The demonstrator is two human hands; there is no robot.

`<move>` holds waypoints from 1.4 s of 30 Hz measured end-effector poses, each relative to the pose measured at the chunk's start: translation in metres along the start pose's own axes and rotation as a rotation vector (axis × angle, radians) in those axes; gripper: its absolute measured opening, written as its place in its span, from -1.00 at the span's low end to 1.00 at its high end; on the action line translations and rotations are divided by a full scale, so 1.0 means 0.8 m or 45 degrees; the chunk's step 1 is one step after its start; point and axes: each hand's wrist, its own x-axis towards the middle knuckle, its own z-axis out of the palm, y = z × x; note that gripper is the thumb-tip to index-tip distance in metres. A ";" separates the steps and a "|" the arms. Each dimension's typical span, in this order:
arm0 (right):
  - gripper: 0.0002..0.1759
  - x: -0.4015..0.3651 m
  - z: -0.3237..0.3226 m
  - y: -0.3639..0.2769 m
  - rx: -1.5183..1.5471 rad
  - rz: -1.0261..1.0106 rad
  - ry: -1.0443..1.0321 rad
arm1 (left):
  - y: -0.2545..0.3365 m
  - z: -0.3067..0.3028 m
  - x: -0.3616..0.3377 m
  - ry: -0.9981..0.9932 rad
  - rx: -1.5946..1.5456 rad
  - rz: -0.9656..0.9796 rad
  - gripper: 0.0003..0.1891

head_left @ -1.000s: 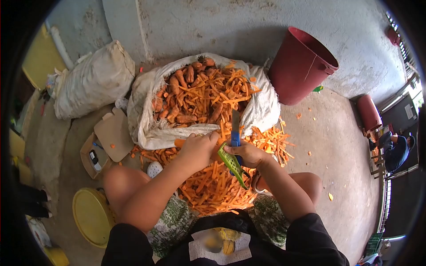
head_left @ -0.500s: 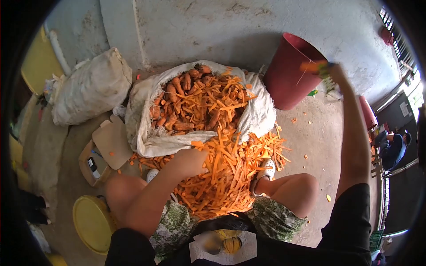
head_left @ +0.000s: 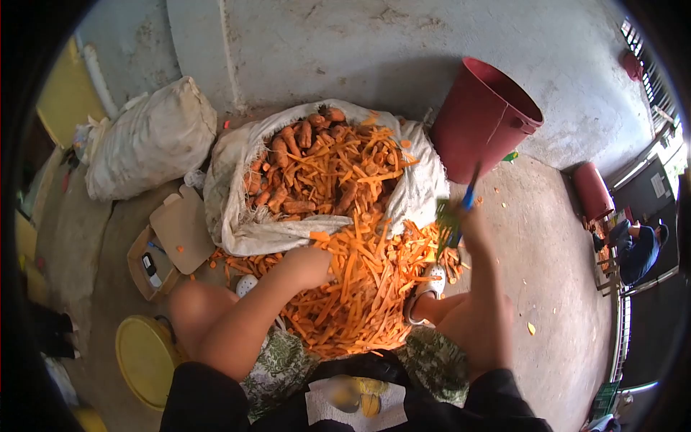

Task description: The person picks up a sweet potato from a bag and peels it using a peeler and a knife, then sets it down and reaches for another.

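Note:
My left hand rests with curled fingers at the left side of a heap of orange peel strips; whatever its fingers hold is hidden. Blurred by motion, my right hand is closed on a blue-handled tool above the heap's right edge. Something green hangs beside that hand. Behind the heap, an open white sack holds reddish-orange roots and more peel strips.
A tall red bin stands by the wall. At the left are a full white sack, an open cardboard box and a yellow lidded bucket. Another person sits far right.
My right hand has come down and left from beside the red bin, and the orange piece that was near it there no longer shows. My left hand has shifted slightly.

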 end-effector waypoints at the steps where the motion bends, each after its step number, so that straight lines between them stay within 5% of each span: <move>1: -0.73 -0.005 0.019 0.000 -0.234 0.054 0.035 | -0.003 0.001 0.000 -0.020 0.061 0.000 -0.58; 2: -0.73 -0.005 0.025 0.000 -0.219 0.057 0.027 | -0.002 0.000 -0.001 -0.107 0.006 -0.011 -0.56; 4: -0.70 -0.013 0.020 -0.010 -0.541 -0.656 0.117 | -0.003 0.023 0.004 -0.084 -0.021 0.025 -0.56; 5: -0.70 -0.010 0.013 -0.024 -0.538 -0.665 0.120 | -0.005 0.026 0.011 -0.030 -0.054 0.064 -0.56; 7: -0.71 -0.008 0.005 -0.040 -0.172 0.042 -0.145 | -0.007 0.027 0.024 -0.062 -0.053 0.070 -0.58; 11: -0.76 -0.011 0.015 -0.032 -0.674 -0.412 -0.122 | -0.023 0.048 0.058 -0.188 -0.203 -0.063 -0.62; 15: -0.77 -0.015 0.026 -0.053 -0.850 -0.106 -0.667 | -0.087 0.134 0.111 -0.084 -0.654 -0.262 -0.64; 17: -0.75 -0.013 0.038 -0.045 -0.876 -0.118 -0.764 | -0.109 0.167 0.112 0.390 -0.423 -0.712 -0.66; 18: -0.74 -0.012 0.043 -0.043 -0.905 -0.110 -0.844 | -0.110 0.175 0.119 0.424 -0.556 -0.790 -0.64; 22: -0.74 -0.002 0.059 -0.020 -0.901 -0.096 -0.943 | -0.109 0.176 0.162 0.531 -0.668 -0.536 -0.61; 31: -0.74 0.029 0.089 0.035 -1.021 -0.015 -0.979 | -0.151 0.171 0.219 0.654 -1.061 -0.864 -0.59; 42: -0.77 0.054 0.089 0.074 -1.001 0.098 -1.042 | -0.159 0.125 0.338 0.552 -1.141 -0.594 -0.69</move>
